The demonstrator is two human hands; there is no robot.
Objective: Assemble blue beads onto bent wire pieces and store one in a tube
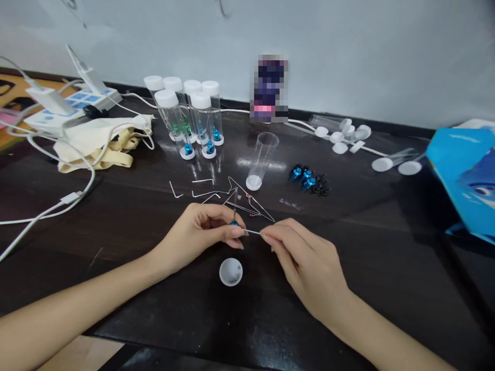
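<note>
My left hand [209,226] is closed on a small blue metal fitting [234,223], with a thin dark rod standing up from it. My right hand [313,263] pinches a thin silver rod, which looks like a hex key [253,232]; its far end meets the fitting at my left fingertips. Just below my hands sits a white cap [231,272] with tiny dark pieces inside, too small to name. Beyond my fingers lie bent wires [266,213] and loose L-shaped hex keys [203,181]. An uncapped clear tube [263,157] stands upright on a white base behind them.
Several capped tubes [167,111] with blue or green fittings stand at back left. Blue fittings [308,180] and black ones [320,186] lie right of centre. White caps [340,148], a blue bag [460,175], a cloth pouch [88,139], cables and a power strip [81,105] surround them.
</note>
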